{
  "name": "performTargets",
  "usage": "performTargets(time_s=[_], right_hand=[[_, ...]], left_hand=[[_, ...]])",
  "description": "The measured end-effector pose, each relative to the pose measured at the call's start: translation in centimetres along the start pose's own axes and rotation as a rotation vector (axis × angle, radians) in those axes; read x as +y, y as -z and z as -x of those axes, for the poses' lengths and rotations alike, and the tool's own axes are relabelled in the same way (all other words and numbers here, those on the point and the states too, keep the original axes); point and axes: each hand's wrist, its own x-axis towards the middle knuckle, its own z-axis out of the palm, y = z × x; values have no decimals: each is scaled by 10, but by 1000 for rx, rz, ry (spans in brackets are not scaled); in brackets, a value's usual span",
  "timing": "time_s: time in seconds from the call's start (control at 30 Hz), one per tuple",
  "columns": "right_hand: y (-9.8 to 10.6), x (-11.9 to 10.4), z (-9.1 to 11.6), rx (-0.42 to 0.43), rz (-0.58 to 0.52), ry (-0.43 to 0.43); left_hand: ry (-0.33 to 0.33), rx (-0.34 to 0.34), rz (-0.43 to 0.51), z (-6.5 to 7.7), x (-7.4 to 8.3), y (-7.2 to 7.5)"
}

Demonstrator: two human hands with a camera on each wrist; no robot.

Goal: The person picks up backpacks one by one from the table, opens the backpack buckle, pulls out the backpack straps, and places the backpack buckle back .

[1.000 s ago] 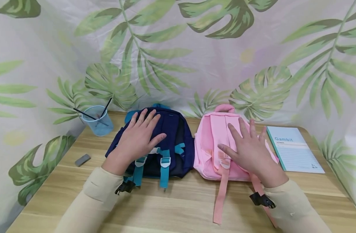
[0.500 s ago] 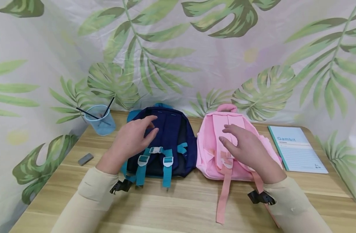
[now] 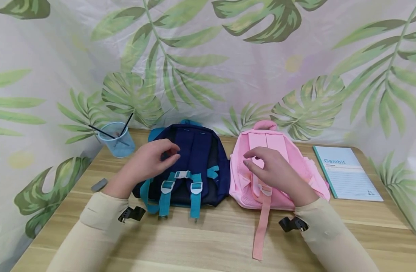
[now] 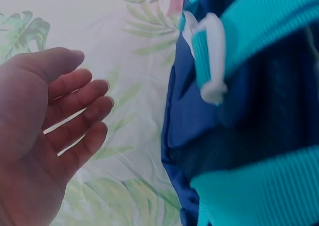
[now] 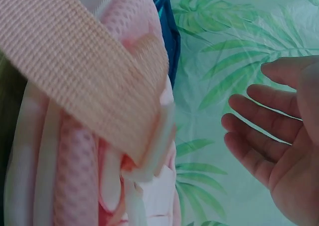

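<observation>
A navy backpack with teal straps and white buckles lies on the table, its strap side up. Above its left part hovers my left hand, fingers loosely bent, holding nothing. The left wrist view shows that hand apart from the bag, with a white buckle on a teal strap close by. Beside the navy bag is a pink backpack with peach straps. My right hand is over it, relaxed and holding nothing. In the right wrist view a gap separates the hand from a peach strap.
A blue mesh pen cup with dark pencils stands at the back left. A grey eraser lies in front of it, partly behind my left forearm. At the right is a notebook. A leaf-patterned cloth hangs behind the wooden table.
Both hands were spread with straight fingers; the fingers have since bent into a loose curl. The hands have shifted a little to the left and the backpacks have stayed in place.
</observation>
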Motion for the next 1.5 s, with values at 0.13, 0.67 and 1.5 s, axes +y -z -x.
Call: performTargets(time_s=[0.13,0.67,1.5], right_hand=[[-9,-2,-7,-14,-15,21],[-49,-26,-34,-188,-67,-31],[-115,-58,-69,-255,-40,16]], left_hand=[[28,-50,28,4,-9,-1],[35,-246,158,12,-30,-13],[103,-404,152,13,-43,-25]])
